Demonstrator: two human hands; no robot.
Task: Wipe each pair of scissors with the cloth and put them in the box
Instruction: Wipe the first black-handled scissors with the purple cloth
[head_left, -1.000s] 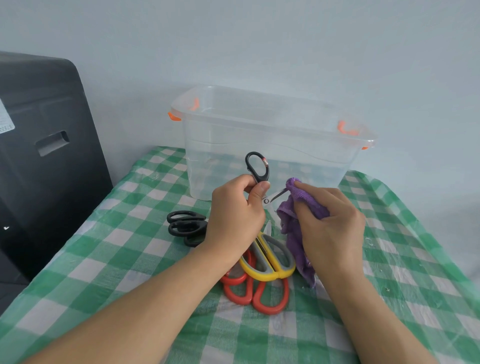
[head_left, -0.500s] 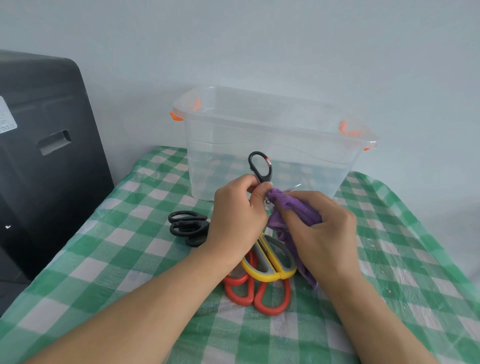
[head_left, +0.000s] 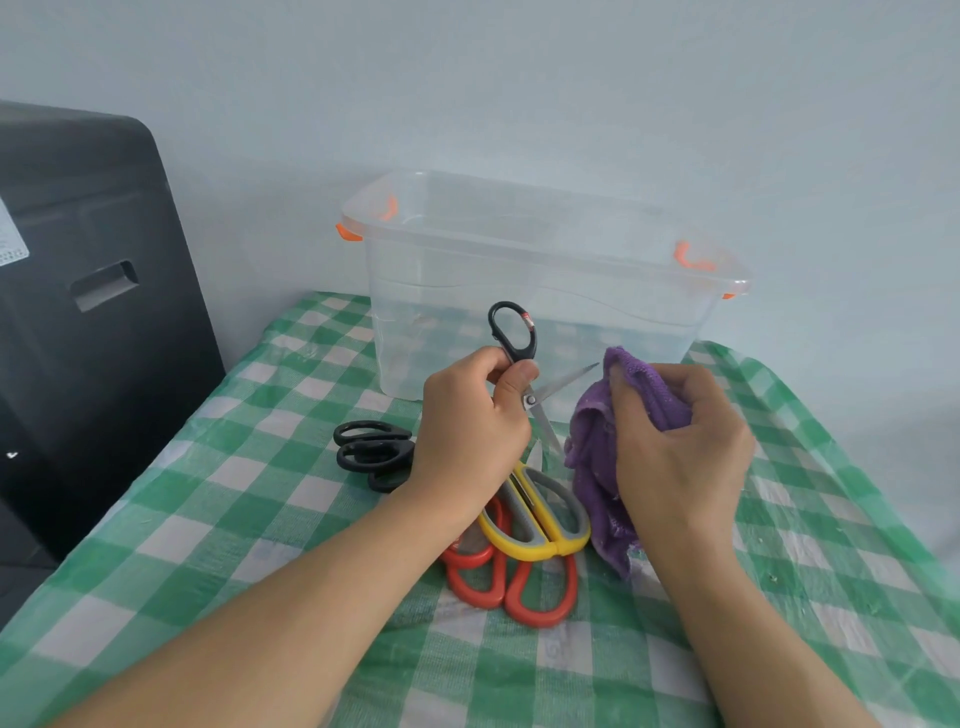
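Grip: left hand (head_left: 470, 431) pinches the small black-handled steel scissors (head_left: 524, 364) at the handle loop, blades spread; right hand (head_left: 680, 447) clutches the soft purple microfibre cloth (head_left: 597, 467), bunched.

Clear plastic box with orange latches (head_left: 540, 291): just behind both hands, nothing seen inside.

Held scissors: in front of the box; likely light, stiff, sharp-tipped. Best taken by the handle, the limp cloth wrapped along each blade.

Yellow, red and black pairs: nearer than the box, unwiped.

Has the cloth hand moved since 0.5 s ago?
Yes. The right hand with the purple cloth slid right off the blades, toward the box's right end.
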